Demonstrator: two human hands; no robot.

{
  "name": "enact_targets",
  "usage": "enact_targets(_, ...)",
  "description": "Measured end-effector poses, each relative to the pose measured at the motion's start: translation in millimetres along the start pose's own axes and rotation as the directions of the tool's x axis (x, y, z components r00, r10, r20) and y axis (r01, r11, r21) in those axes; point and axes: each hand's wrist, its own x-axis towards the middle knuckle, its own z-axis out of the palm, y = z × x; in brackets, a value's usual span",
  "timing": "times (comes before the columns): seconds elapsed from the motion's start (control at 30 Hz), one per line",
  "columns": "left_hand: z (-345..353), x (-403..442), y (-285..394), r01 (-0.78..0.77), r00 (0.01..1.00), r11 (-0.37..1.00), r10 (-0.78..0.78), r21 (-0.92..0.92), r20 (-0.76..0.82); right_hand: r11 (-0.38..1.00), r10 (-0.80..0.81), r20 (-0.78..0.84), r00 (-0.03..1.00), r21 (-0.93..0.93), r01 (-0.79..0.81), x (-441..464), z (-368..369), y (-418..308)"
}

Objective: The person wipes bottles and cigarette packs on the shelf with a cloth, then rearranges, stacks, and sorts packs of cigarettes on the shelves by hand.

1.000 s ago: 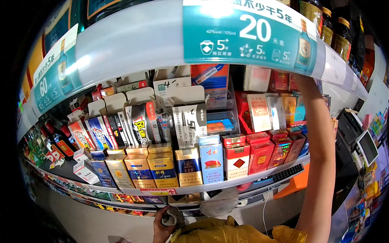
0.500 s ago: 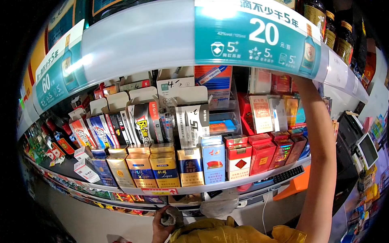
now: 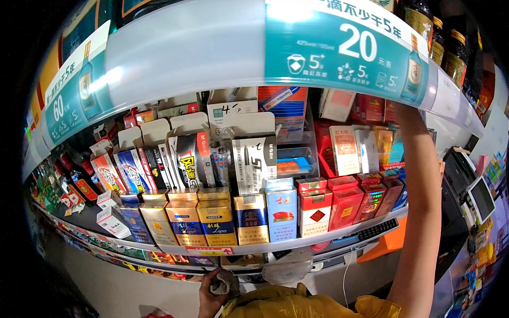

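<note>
L hand [image 3: 211, 299] at btm, btw 6 and 7 o'clock: fingers curled round a bunched grey cloth [image 3: 227, 284], so it's closed w/ cloth in grip. Cloth is near the lower shelves' front, right by yellow clothing [image 3: 286, 306] at 6.

R forearm [image 3: 421, 212] runs up from 4 to abt 2 o'clock, in front of the shelf's R end. R hand is hidden behind upper shelf edge [image 3: 185, 58] & green "20" sign [image 3: 344, 58] (1 o'clock); can't tell how open or if it has hold of anything. Red packs [image 3: 366, 108] at 2 are nearest the wrist; contact unclear.

Room: upper edge bows across top, 10 to 2, w/ green "60" sign [image 3: 74, 90] at 10. Lower shelf edge [image 3: 270, 248] curves approx. 8 to 4. Btw the two edges is the reach-in gap; gets tight at R, wrist close under the upper lip. Cig. packs [image 3: 214, 222] stand in a row tight to the lower edge, side by side, little slack btw them. Open-topped boxes [image 3: 191, 164] stand behind, 9 o'clock, near centre.

Below lower edge: clear plastic bag [image 3: 289, 267] btw 5 & 6, kbd [image 3: 377, 229] at 4, white cable [image 3: 345, 278] at 5. Tilted screen [image 3: 481, 197] at 3, beyond forearm, apart from it.
</note>
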Motion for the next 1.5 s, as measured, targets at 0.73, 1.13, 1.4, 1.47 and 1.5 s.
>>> enact_targets(0.73, -4, 0, -8, 0.03, 0.999, 0.998, -0.031, 0.057, 0.016, 0.996, -0.083, 0.102, 0.991, -0.019, 0.086, -3, -1, -9)
enact_targets(1.13, -2, 2, -7, 0.055, 0.998, 0.998, -0.056, 0.038, 0.013, 0.988, -0.146, 0.296, 0.944, 0.084, 0.126, -6, -7, -19)
enact_targets(1.4, -1, 1, 3, 0.063, 0.998, 0.997, -0.063, 0.048, 0.004, 0.939, -0.283, 0.33, 0.9, 0.288, 0.19, -4, 16, -13)
enact_targets(1.47, -1, 2, 2, 0.063, 0.998, 0.996, -0.064, 0.055, 0.008, 0.934, -0.312, 0.3, 0.901, 0.271, 0.233, -7, 13, -17)
enact_targets(1.5, -1, 2, 2, 0.064, 0.998, 0.996, -0.064, 0.058, 0.009, 0.931, -0.327, 0.285, 0.901, 0.262, 0.255, -8, 11, -19)
